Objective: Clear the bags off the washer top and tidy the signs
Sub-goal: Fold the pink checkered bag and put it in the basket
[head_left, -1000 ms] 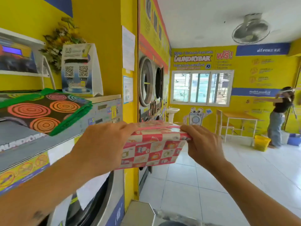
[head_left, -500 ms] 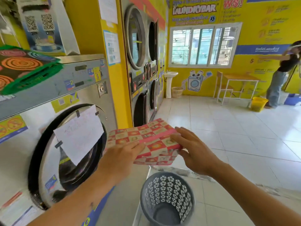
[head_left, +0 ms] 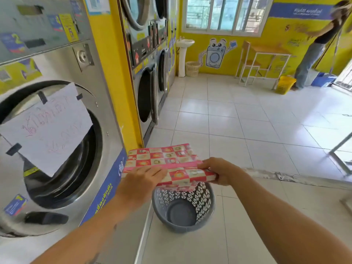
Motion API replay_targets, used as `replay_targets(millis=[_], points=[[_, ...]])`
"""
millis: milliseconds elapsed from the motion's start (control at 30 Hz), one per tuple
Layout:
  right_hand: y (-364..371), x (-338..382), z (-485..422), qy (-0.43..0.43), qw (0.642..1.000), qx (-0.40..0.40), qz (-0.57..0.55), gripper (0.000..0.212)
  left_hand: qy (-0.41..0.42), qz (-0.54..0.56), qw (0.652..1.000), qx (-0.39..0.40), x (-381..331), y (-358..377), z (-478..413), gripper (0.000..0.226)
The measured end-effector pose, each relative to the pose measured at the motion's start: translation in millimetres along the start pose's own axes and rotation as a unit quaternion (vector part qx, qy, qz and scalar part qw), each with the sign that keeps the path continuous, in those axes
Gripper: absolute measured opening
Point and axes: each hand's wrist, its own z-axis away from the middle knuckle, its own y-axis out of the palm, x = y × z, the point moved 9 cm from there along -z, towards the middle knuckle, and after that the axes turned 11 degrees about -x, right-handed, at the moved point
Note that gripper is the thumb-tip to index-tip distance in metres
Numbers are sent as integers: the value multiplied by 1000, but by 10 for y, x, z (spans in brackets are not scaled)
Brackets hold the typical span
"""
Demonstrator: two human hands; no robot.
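Note:
A folded red-and-white checked bag (head_left: 167, 159) is held flat in both hands, just above a grey perforated laundry basket (head_left: 182, 208) on the floor. My left hand (head_left: 142, 180) grips the bag's near left edge. My right hand (head_left: 219, 169) pinches its right edge. The bag's lower fold dips to the basket's rim. A handwritten paper sign (head_left: 47, 126) is taped over the door of the washer (head_left: 82, 103) at left. The washer's top is out of view.
Stacked machines (head_left: 148, 60) line the yellow wall beyond the washer. At the far wall stand a pedestal sink (head_left: 183, 54), a wicker bin (head_left: 192, 68) and a small table (head_left: 264, 63). A person (head_left: 314, 46) stands far right beside a yellow bucket (head_left: 284, 84).
My view has tipped down from the washer top to the floor. Both hands have carried the checked bag down and lowered it over the grey basket.

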Motion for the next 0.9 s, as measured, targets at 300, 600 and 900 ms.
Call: replay_targets(millis=[300, 600, 900], points=[[86, 121, -607, -189, 974, -101, 69, 48, -89, 115, 972, 187, 315, 1243, -23, 85], [-226, -347, -1672, -145, 970, -82, 179, 55, -141, 162, 932, 290, -69, 2314, -197, 84], [-471, -1111, -3158, -27, 974, -21, 222, 42, -241, 178, 875, 381, -548, 3689, -123, 88]])
